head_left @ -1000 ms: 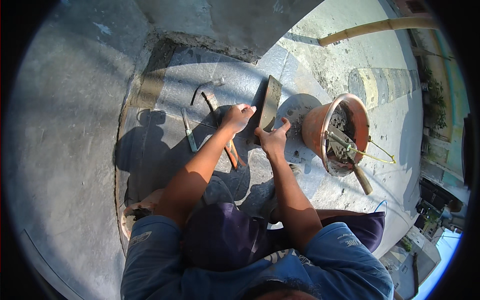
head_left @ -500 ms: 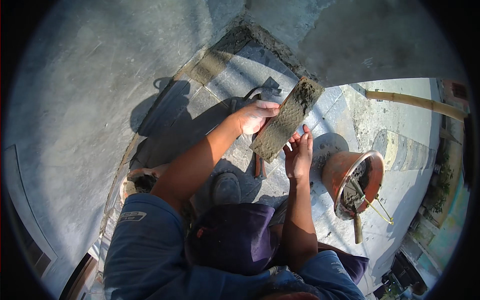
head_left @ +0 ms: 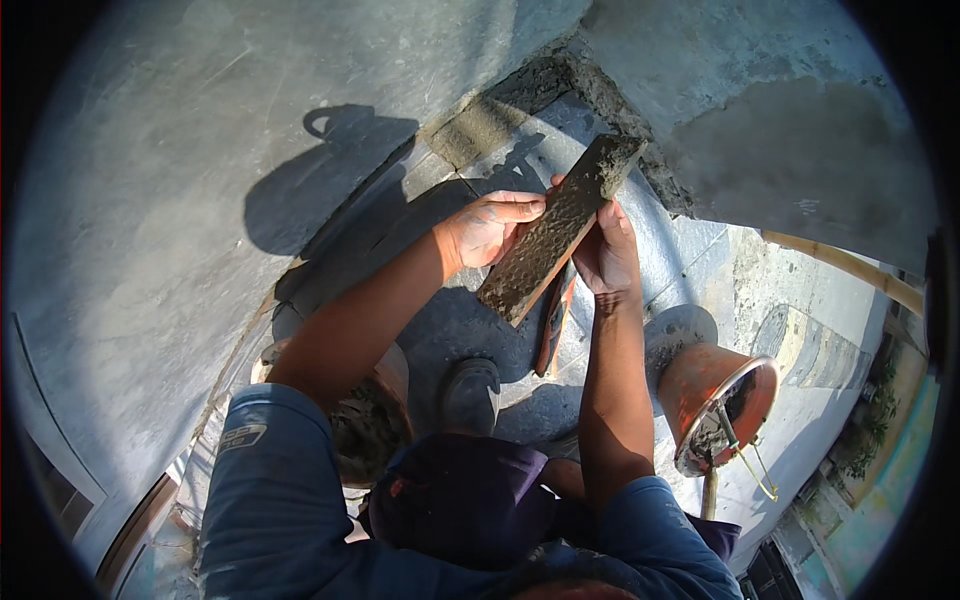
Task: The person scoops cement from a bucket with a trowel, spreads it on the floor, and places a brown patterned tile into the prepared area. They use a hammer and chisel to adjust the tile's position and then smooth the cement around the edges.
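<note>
A narrow tile strip [head_left: 560, 230], its upward face coated with grey mortar, is held slanting between my two hands above the floor. My left hand [head_left: 490, 228] is closed on its left edge, thumb near the mortared face. On the opposite edge my right hand [head_left: 608, 255] grips it, with the fingers partly hidden beneath. Below the strip lies an orange and black tool handle [head_left: 555, 325]; the strip covers the rest of that tool. Damp mortar [head_left: 480, 132] fills a patch of floor along the wall, near the corner.
An orange bucket [head_left: 690, 390] at the right holds mortar and a tool with a wooden handle [head_left: 710, 492]. Another bucket [head_left: 395, 370] with mortar stands by my left arm. Walls meet at the far corner. A shoe [head_left: 470, 395] rests on the tiled floor; a pole [head_left: 845, 268] lies far right.
My right hand has moved up and closed on the strip's right edge. The strip has tilted, its mortared face turning and darkening. The view has shifted, showing more of the left bucket.
</note>
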Demonstrator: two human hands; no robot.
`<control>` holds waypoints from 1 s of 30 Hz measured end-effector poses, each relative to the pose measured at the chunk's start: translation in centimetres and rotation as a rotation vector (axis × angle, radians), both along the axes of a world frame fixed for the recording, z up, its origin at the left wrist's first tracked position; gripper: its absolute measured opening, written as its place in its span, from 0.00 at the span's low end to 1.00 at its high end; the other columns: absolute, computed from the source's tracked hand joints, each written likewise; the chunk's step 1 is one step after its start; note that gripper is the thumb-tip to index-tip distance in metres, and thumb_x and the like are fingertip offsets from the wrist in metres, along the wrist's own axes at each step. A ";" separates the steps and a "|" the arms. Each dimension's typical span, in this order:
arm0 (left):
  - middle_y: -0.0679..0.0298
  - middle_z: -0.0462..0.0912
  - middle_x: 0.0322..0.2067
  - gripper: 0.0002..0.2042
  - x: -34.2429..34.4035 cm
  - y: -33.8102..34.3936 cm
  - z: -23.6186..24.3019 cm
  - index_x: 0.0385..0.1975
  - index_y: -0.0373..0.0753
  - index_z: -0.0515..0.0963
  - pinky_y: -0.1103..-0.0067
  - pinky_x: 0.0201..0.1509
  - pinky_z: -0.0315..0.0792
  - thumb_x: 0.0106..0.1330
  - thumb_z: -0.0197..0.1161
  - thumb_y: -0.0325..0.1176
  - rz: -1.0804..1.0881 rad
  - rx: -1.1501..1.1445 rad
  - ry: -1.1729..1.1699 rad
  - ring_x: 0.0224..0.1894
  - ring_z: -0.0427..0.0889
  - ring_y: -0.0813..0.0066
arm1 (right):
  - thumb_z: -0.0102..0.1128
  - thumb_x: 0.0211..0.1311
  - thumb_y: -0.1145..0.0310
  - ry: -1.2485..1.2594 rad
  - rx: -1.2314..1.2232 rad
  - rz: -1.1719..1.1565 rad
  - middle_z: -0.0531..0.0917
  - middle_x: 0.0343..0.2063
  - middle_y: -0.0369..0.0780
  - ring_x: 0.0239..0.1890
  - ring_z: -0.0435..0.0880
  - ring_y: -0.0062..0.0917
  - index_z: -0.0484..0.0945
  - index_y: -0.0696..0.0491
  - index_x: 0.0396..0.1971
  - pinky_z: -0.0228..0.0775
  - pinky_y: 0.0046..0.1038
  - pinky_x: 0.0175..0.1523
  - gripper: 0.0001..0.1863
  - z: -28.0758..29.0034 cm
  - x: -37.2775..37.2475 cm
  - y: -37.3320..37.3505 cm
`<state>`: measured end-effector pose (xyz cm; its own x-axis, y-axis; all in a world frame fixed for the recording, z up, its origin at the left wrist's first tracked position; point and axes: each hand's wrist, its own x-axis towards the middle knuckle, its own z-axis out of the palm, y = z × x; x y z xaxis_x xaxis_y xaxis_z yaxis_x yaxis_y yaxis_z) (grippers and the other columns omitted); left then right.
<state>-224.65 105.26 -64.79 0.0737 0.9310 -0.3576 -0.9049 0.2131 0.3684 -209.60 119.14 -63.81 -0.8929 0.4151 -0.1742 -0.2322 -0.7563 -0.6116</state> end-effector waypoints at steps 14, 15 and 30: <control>0.47 0.79 0.50 0.17 -2.7 -7.4 -5.3 0.57 0.31 0.70 0.65 0.57 0.78 0.75 0.57 0.35 0.270 -0.850 0.562 0.50 0.83 0.57 | 0.75 0.49 0.42 -1.209 0.744 -0.079 0.84 0.47 0.57 0.51 0.85 0.46 0.73 0.72 0.53 0.74 0.37 0.58 0.47 -2.9 -16.2 2.4; 0.48 0.79 0.49 0.17 -2.5 -7.1 -4.9 0.56 0.31 0.70 0.66 0.56 0.78 0.75 0.57 0.35 0.334 -0.827 0.588 0.49 0.83 0.58 | 0.75 0.49 0.42 -1.266 0.786 -0.080 0.83 0.48 0.57 0.52 0.84 0.47 0.75 0.71 0.51 0.74 0.38 0.59 0.46 -2.6 -17.1 2.3; 0.60 0.81 0.35 0.14 -3.2 -1.6 -6.3 0.52 0.27 0.75 0.81 0.43 0.76 0.68 0.59 0.22 0.895 -0.815 0.605 0.34 0.80 0.74 | 0.70 0.51 0.35 -1.431 0.863 -0.012 0.75 0.58 0.62 0.60 0.79 0.48 0.44 0.74 0.68 0.71 0.36 0.64 0.67 -3.7 -21.4 2.1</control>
<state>-227.84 103.62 -71.12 -0.8051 0.0856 -0.5869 -0.5899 -0.0119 0.8074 -230.96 121.26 -67.51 -0.2222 0.8227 -0.5233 0.8412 -0.1096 -0.5295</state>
